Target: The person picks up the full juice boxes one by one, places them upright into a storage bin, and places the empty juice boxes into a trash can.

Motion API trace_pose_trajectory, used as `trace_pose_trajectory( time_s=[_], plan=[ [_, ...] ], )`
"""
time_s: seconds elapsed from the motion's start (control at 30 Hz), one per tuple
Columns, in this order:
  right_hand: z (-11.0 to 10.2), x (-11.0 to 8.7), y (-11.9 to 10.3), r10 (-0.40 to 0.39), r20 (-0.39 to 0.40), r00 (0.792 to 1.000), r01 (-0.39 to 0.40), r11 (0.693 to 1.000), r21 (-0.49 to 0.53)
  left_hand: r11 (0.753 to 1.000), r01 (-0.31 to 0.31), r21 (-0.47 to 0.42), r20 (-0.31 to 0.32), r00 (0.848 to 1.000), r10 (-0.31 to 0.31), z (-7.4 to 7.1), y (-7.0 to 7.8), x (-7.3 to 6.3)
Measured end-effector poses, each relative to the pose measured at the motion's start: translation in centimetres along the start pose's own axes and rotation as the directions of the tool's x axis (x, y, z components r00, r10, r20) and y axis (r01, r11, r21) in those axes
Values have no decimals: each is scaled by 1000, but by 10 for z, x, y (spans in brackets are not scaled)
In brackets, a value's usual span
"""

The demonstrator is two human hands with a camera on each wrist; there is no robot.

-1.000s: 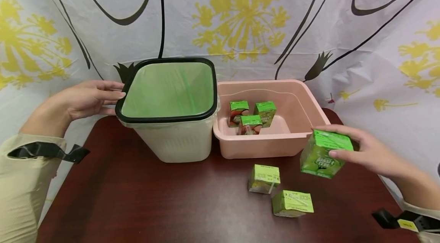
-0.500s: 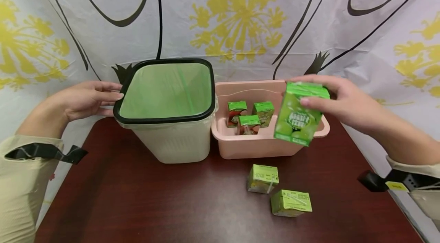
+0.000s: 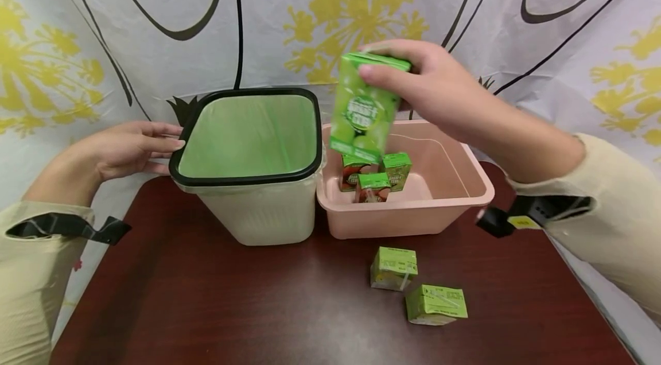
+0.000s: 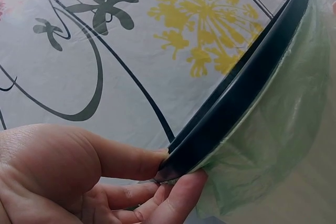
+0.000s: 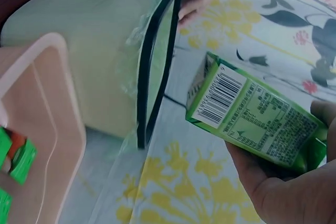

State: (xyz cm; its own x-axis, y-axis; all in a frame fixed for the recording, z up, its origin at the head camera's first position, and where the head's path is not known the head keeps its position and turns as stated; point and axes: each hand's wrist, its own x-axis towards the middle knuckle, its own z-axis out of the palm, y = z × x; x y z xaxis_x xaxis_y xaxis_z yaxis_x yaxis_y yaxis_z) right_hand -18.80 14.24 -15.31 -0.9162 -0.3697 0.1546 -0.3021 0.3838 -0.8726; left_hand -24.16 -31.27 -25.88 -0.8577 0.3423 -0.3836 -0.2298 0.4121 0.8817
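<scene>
My right hand (image 3: 434,84) grips a green juice carton (image 3: 361,109) near its top, raised above the left part of the pink basin and close to the bin's right rim. In the right wrist view the carton (image 5: 252,114) shows a barcode and printed text. My left hand (image 3: 124,152) pinches the black rim (image 4: 231,114) of a pale trash bin (image 3: 263,213), thumb on one side and fingers on the other. A thin green bag (image 3: 248,132) lines the bin and hangs out below the rim.
Several smaller juice cartons stand inside the pink basin (image 3: 408,221), partly behind the raised one. Two light green cartons lie nearer: a left carton (image 3: 393,268) and a right carton (image 3: 436,305), both on the dark red table (image 3: 232,302). A patterned curtain (image 3: 170,66) hangs behind.
My right hand has lifted the green juice carton from beside the basin's right front corner, up and leftward over the basin. My left hand stays at the bin's rim.
</scene>
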Motion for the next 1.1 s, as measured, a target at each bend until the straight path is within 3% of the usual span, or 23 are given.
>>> trace_pose_trajectory(
  time_s=[0.2, 0.53, 0.87, 1.1],
  plan=[
    [36, 37, -12, 4, 22, 1000, -5, 997, 78, 1000, 5, -1, -12, 1000, -5, -2, -1, -1],
    [90, 74, -5, 26, 42, 999, -26, 1000, 9, 1000, 7, -16, -3, 1000, -7, -5, 0, 0],
    [107, 84, 3, 34, 102, 994, -26, 997, -74, 1000, 9, -28, -5, 1000, -9, -5, -2, 1],
    [106, 75, 4, 17, 155, 988, -7, 998, -61, 1000, 13, -24, -13, 1000, -14, -4, -2, 1]
  ],
)
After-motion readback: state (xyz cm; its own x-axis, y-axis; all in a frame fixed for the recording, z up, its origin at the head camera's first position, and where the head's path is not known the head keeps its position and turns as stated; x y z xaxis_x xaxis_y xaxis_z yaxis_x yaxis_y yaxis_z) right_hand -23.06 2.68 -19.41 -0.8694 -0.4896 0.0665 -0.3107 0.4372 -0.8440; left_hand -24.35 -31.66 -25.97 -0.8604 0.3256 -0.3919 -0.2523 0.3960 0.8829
